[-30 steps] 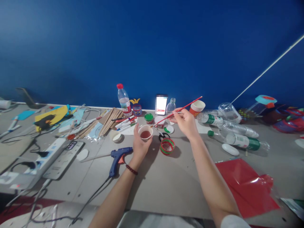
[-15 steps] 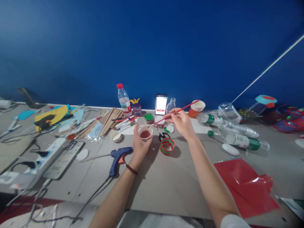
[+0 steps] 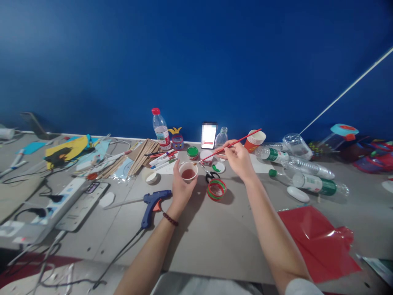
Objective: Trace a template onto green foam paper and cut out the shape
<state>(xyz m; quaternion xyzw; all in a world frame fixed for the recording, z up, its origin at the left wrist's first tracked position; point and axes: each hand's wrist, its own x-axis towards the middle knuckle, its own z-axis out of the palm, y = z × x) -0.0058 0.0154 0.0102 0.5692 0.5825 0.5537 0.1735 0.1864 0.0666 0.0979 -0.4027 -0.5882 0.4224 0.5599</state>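
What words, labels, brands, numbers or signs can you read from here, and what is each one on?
No text is legible.
Red-capped bottle: label print, too blurred to read.
Upper green-labelled bottle: label too small and blurred.
Lower green-labelled bottle: label too small and blurred.
Upright phone: part of the screen is pixelated; the red bar's text is too small.
Held paper cup and red brush: no lettering I can make out.

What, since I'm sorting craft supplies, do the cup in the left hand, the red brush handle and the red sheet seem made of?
Cup: probably paper, fairly matt, judging by its pale inside wall. Brush handle: painted wood or plastic; its smooth, even red leaves that open. Sheet: likely thin plastic, glossy, as light glints off its creases.
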